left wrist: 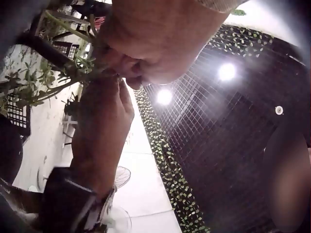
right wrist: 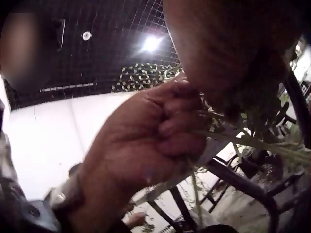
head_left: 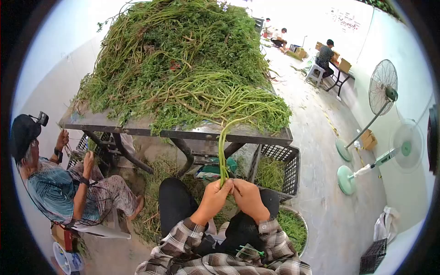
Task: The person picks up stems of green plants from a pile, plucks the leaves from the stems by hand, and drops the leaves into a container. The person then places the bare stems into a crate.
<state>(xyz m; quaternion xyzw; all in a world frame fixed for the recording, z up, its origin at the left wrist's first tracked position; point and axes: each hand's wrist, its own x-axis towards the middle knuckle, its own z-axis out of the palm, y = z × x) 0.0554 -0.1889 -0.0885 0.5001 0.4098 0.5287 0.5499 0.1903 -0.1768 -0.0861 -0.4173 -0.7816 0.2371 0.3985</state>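
Note:
A few long green leafy-vegetable stems [head_left: 222,156] run from the hands toward the table edge, their upper ends bending to the right. My left hand [head_left: 212,200] grips the lower part of these stems; its curled fingers [right wrist: 182,126] show in the right wrist view. Close against it, my right hand [head_left: 248,198] pinches at the bottom ends, thumb beside thumb. In the left wrist view the right hand [left wrist: 104,116] meets the left at the fingertips, and leafy sprigs [left wrist: 46,87] stick out beyond them. The hands partly hide the pinched ends.
A big heap of greens [head_left: 183,59] covers the metal-edged table [head_left: 160,132] ahead. Below stand a black crate [head_left: 292,169] of stems and a round tub [head_left: 306,233] of leafy greens. Another person [head_left: 64,183] sits at left; fans [head_left: 384,87] stand at right.

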